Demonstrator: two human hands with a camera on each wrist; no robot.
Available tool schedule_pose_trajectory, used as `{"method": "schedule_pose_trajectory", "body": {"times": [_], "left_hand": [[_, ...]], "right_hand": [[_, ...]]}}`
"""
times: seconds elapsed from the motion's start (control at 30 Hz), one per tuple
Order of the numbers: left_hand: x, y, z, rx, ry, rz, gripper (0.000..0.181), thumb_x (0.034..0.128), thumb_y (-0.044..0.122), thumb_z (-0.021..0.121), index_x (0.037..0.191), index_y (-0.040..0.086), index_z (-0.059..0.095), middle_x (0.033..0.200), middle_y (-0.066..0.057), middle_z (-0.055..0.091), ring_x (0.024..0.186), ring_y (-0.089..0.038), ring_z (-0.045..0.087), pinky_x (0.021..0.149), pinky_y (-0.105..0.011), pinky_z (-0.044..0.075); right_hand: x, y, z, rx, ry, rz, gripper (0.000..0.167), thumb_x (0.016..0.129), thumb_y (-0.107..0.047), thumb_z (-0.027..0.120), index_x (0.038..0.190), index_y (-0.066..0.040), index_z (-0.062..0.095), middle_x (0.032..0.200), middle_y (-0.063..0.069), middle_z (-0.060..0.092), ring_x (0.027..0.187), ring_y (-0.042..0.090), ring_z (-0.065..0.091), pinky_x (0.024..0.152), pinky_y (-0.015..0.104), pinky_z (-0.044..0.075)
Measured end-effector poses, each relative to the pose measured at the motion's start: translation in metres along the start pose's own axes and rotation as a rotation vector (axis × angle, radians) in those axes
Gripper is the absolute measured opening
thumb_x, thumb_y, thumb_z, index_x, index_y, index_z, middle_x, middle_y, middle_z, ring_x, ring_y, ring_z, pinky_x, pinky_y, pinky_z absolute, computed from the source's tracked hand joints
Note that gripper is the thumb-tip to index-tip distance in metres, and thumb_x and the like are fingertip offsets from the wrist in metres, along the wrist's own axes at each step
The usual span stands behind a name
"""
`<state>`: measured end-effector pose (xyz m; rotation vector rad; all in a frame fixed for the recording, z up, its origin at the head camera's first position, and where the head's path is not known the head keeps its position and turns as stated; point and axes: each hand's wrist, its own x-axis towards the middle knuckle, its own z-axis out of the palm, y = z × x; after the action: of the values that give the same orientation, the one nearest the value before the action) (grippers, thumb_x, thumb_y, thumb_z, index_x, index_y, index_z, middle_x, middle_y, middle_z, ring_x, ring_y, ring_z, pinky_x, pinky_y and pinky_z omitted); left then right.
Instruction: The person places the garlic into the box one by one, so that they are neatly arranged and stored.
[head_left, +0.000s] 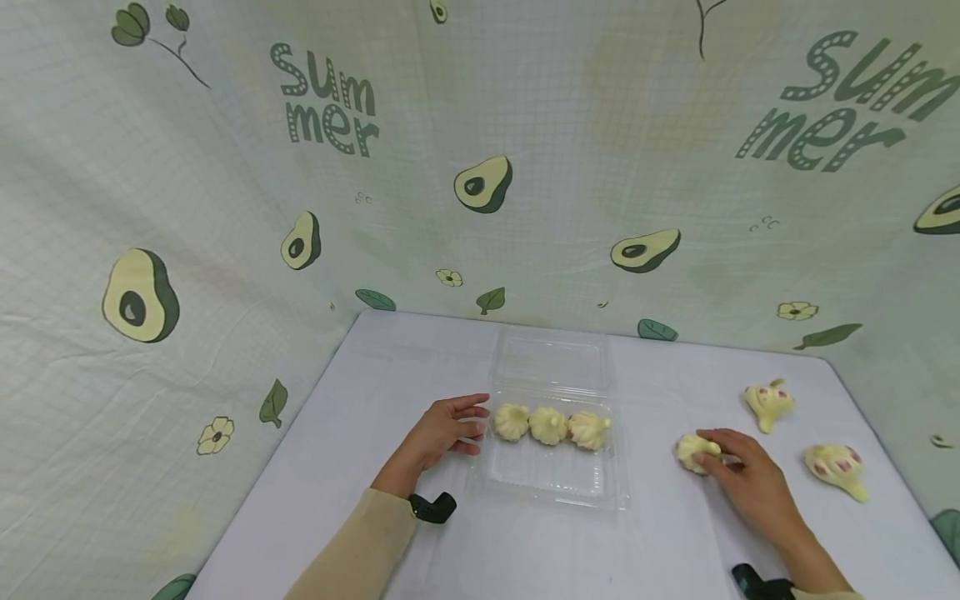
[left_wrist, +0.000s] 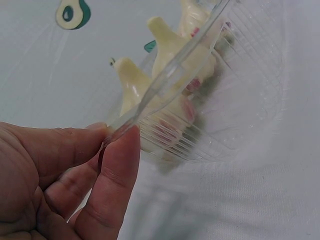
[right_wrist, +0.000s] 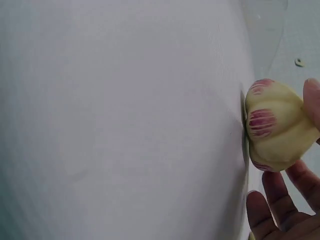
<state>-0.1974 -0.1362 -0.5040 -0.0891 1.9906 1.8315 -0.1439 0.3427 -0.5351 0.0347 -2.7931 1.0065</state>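
Note:
My left hand (head_left: 448, 431) pinches the left rim of a clear plastic clamshell box (head_left: 542, 482) between thumb and finger, as the left wrist view shows. Its lid (head_left: 553, 360) lies folded back, away from me. Inside the box, a row of garlic bulbs runs across the back: a left one (head_left: 512, 422), a middle one (head_left: 548, 426) and a right one (head_left: 588, 430). To the right of the box, my right hand (head_left: 753, 483) grips another garlic bulb (right_wrist: 280, 127) with purple streaks. In the right wrist view that bulb sits at the table surface.
Two more garlic bulbs lie on the right of the white table (head_left: 660, 550): a farther one (head_left: 768, 403) and a nearer one (head_left: 834, 465). A patterned cloth (head_left: 555, 242) hangs behind the table and along its sides.

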Motion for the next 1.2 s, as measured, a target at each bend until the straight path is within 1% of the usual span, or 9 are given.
{"method": "schedule_pose_trajectory", "body": {"times": [0.07, 0.13, 0.2, 0.27, 0.33, 0.43, 0.53, 0.6, 1.2], "left_hand": [[0.0, 0.0, 0.0, -0.001, -0.002, 0.001, 0.058, 0.0988, -0.002, 0.07, 0.154, 0.011, 0.057, 0.141, -0.016, 0.064, 0.091, -0.015, 0.067, 0.07, -0.031, 0.066], [0.0, 0.0, 0.0, -0.002, -0.002, 0.0, 0.058, 0.0988, -0.002, 0.07, 0.154, 0.011, 0.057, 0.141, -0.016, 0.064, 0.091, -0.015, 0.067, 0.07, -0.031, 0.066], [0.001, -0.001, 0.0, -0.002, -0.001, 0.001, 0.058, 0.0989, -0.002, 0.07, 0.153, 0.011, 0.057, 0.141, -0.015, 0.064, 0.091, -0.015, 0.067, 0.07, -0.031, 0.066], [0.001, -0.001, -0.001, -0.002, -0.002, 0.004, 0.058, 0.0989, -0.002, 0.07, 0.153, 0.012, 0.057, 0.141, -0.015, 0.064, 0.09, -0.015, 0.067, 0.07, -0.031, 0.066], [0.001, -0.001, 0.0, -0.004, -0.001, 0.006, 0.057, 0.0988, -0.002, 0.07, 0.153, 0.011, 0.057, 0.141, -0.015, 0.064, 0.09, -0.015, 0.067, 0.07, -0.031, 0.066], [0.001, -0.002, 0.0, -0.004, -0.002, 0.012, 0.057, 0.0988, -0.002, 0.069, 0.153, 0.011, 0.057, 0.141, -0.016, 0.064, 0.089, -0.015, 0.066, 0.07, -0.031, 0.066], [0.001, -0.002, 0.0, -0.008, -0.002, 0.013, 0.057, 0.0989, -0.003, 0.069, 0.153, 0.011, 0.057, 0.141, -0.016, 0.064, 0.089, -0.015, 0.066, 0.069, -0.031, 0.066], [0.0, -0.002, 0.0, -0.01, -0.003, 0.014, 0.057, 0.099, -0.003, 0.069, 0.153, 0.01, 0.057, 0.142, -0.016, 0.064, 0.089, -0.015, 0.066, 0.069, -0.031, 0.066], [0.003, -0.006, -0.001, -0.03, -0.008, 0.016, 0.057, 0.0995, -0.002, 0.069, 0.154, 0.01, 0.056, 0.143, -0.017, 0.063, 0.091, -0.015, 0.067, 0.07, -0.031, 0.066]], "right_hand": [[0.0, -0.003, 0.0, -0.008, -0.007, 0.04, 0.048, 0.102, -0.034, 0.073, 0.14, -0.006, 0.064, 0.137, 0.025, 0.063, 0.107, -0.007, 0.055, 0.07, 0.004, 0.042], [0.001, -0.007, 0.0, -0.011, -0.017, 0.09, 0.053, 0.101, -0.035, 0.074, 0.141, -0.003, 0.061, 0.133, 0.029, 0.065, 0.106, 0.018, 0.068, 0.068, 0.008, 0.045], [0.001, -0.009, 0.0, -0.009, -0.019, 0.127, 0.055, 0.1, -0.035, 0.075, 0.14, -0.001, 0.06, 0.13, 0.032, 0.065, 0.106, 0.04, 0.071, 0.066, 0.01, 0.047], [0.001, -0.011, 0.0, -0.004, -0.008, 0.143, 0.052, 0.1, -0.033, 0.076, 0.137, 0.0, 0.062, 0.129, 0.034, 0.066, 0.104, 0.047, 0.072, 0.064, 0.011, 0.048], [0.0, -0.011, 0.0, -0.004, 0.014, 0.141, 0.048, 0.099, -0.031, 0.077, 0.135, -0.001, 0.065, 0.127, 0.034, 0.067, 0.1, 0.043, 0.075, 0.063, 0.011, 0.049], [0.0, -0.01, 0.0, 0.004, 0.048, 0.141, 0.046, 0.098, -0.031, 0.077, 0.134, -0.003, 0.067, 0.126, 0.032, 0.068, 0.086, 0.016, 0.076, 0.062, 0.009, 0.048], [-0.001, -0.01, 0.0, 0.026, 0.06, 0.149, 0.048, 0.099, -0.033, 0.077, 0.135, -0.004, 0.068, 0.127, 0.032, 0.068, 0.077, -0.013, 0.06, 0.061, 0.008, 0.047], [-0.001, -0.01, 0.0, 0.04, 0.066, 0.153, 0.048, 0.099, -0.034, 0.077, 0.136, -0.005, 0.068, 0.128, 0.032, 0.067, 0.075, -0.022, 0.05, 0.061, 0.008, 0.047], [0.005, -0.028, 0.004, 0.107, 0.158, 0.112, 0.036, 0.094, -0.021, 0.081, 0.126, -0.006, 0.073, 0.125, 0.027, 0.071, 0.076, -0.025, 0.051, 0.063, 0.001, 0.046]]}}
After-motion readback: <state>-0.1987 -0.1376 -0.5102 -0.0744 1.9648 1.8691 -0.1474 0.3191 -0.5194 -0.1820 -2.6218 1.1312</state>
